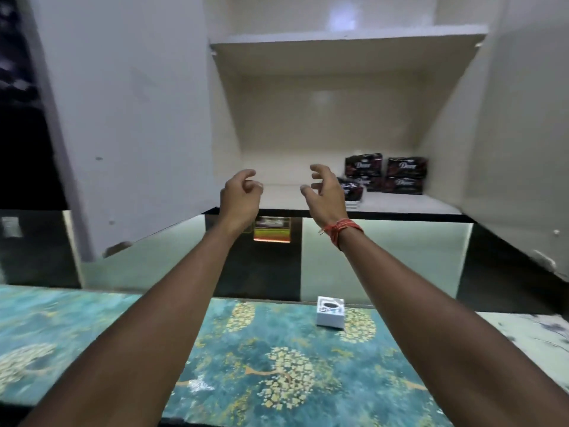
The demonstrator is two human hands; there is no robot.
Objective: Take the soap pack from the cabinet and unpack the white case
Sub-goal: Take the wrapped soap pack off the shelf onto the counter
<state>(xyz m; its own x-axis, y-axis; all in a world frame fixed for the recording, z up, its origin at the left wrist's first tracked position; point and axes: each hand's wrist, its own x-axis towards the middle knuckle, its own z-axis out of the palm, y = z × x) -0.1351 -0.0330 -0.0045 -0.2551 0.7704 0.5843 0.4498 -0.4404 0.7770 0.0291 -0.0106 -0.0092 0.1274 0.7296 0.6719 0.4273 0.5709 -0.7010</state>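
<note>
Several dark soap packs (pixel 385 175) with white lettering are stacked at the right of the open cabinet's lower shelf (pixel 400 204). Both my arms reach up toward that shelf. My left hand (pixel 240 195) hovers at the shelf's front edge, fingers curled loosely, holding nothing. My right hand (pixel 324 189) is just left of the nearest soap pack (pixel 352 191), fingers spread, empty and partly hiding it. A small white case (pixel 331 312) with a dark oval print stands on the teal patterned surface below.
Two white cabinet doors stand open, the left door (pixel 123 118) and the right door (pixel 523 134). An upper shelf (pixel 348 37) spans the cabinet. A small coloured box (pixel 272 229) sits under the cabinet. The teal floral cloth (pixel 277 365) covers the counter.
</note>
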